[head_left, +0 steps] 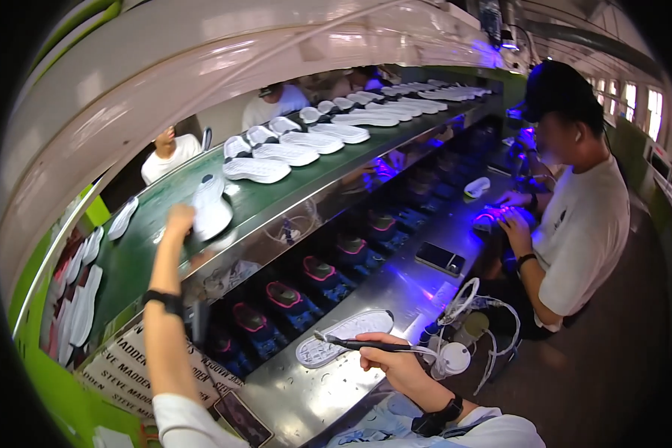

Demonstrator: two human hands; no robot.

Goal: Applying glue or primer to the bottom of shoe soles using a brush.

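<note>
My right hand point(397, 370) is closed around the black handle of a glue brush point(372, 344), to which a pale tube runs. The bristle tip is over a white shoe sole point(355, 328) lying on the metal bench. At the upper left, my left hand point(179, 219) is stretched out over the green belt, beside another white sole point(212, 207). That hand is blurred, and I cannot tell whether its fingers grip the sole's edge.
White soles point(280, 152) line the green belt point(145, 254). Dark shoe uppers with pink collars point(284, 293) stand on the lower shelf. A phone point(440, 258), a tangle of white tubes point(493, 358) and a white-capped container point(453, 358) are near the bench. A co-worker point(586, 216) works under blue light at right.
</note>
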